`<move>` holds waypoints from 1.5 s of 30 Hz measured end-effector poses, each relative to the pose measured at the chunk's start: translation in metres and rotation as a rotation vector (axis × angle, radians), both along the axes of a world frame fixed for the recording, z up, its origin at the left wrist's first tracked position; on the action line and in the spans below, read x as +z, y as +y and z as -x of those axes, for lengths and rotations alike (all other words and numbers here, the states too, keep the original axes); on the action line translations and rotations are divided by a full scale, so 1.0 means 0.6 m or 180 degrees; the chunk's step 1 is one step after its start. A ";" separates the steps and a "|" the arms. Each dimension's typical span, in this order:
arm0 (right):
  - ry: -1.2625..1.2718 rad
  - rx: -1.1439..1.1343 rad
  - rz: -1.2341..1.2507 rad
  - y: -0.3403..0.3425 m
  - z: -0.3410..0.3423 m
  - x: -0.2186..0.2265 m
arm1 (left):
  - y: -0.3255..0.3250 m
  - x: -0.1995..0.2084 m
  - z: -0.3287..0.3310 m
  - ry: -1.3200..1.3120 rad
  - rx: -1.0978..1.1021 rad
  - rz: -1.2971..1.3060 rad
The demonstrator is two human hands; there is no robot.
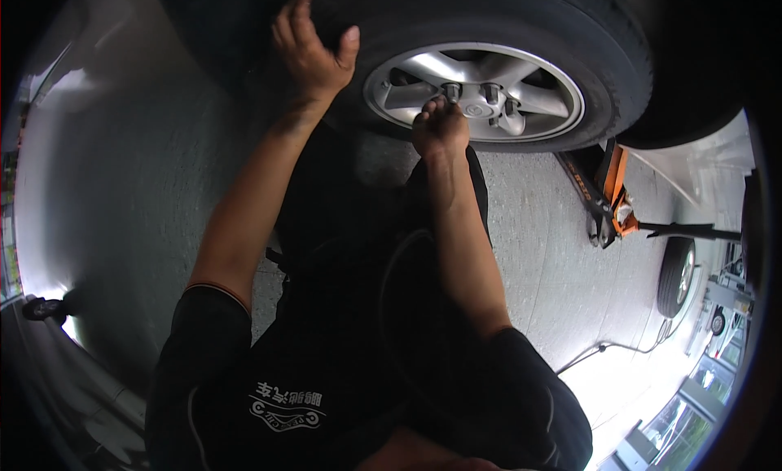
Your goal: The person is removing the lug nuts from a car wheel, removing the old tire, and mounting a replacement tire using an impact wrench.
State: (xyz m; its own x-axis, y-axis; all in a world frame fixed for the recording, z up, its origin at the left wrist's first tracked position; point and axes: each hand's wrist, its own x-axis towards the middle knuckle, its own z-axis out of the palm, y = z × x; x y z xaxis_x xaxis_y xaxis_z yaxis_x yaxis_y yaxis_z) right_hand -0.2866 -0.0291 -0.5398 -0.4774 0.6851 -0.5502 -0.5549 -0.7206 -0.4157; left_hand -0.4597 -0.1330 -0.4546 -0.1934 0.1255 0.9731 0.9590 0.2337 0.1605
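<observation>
A silver alloy wheel (533, 96) with a black tire (505, 15) stands before me at the top of the view. My left hand (314, 59) has its fingers spread and lies by the tire's left side, holding nothing; contact with the rubber is hard to make out. Close to the wheel's hub, my right hand (441, 129) has its fingertips bunched around a lug nut (451, 91), whose outer end shows above them. Several more lug nuts, one of them a shiny nut (491, 92), sit around the center cap (478, 111).
An orange and black floor jack (615, 190) is on the grey floor (538, 226) right of the wheel, its handle (688, 230) pointing right. Farther right, another wheel (676, 277) stands upright near a dark hose (627, 349). A small black wheel (45, 309) shows at far left.
</observation>
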 end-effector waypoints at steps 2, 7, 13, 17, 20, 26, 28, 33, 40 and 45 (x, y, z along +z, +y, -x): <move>0.0037 0.0086 0.0567 -0.014 0.001 0.021 | -0.013 -0.002 0.005 0.0015 0.0016 0.0007; -0.0269 -0.0102 0.0087 -0.010 -0.014 0.029 | 0.001 -0.011 0.002 0.0044 -0.0106 0.0165; -0.1636 0.0473 -0.1959 0.081 -0.326 -0.010 | -0.035 -0.021 0.020 -0.0493 -0.0156 0.0733; -0.5540 0.0070 -0.1605 0.004 -0.791 -0.218 | -0.105 -0.041 -0.006 -0.0112 -0.0036 0.0695; -0.6078 0.2798 0.0446 -0.268 -1.028 -0.352 | -0.127 -0.099 -0.081 0.0359 -0.0340 0.0964; -0.6186 0.3988 -0.0387 -0.498 -1.004 -0.361 | -0.128 -0.056 -0.168 0.0600 -0.0852 0.2255; -0.6087 0.3655 -0.0202 -0.470 -1.018 -0.385 | -0.097 -0.068 -0.185 0.0517 -0.1131 0.2386; -0.5664 0.3946 -0.1165 -0.410 -1.021 -0.371 | -0.086 -0.074 -0.188 0.0671 -0.1741 0.2936; -0.5522 0.3543 -0.0697 -0.391 -0.982 -0.308 | -0.147 -0.108 -0.202 0.0275 -0.1760 0.3005; -0.6071 0.3830 -0.1057 -0.365 -0.961 -0.292 | -0.137 -0.109 -0.202 0.0186 -0.1839 0.2887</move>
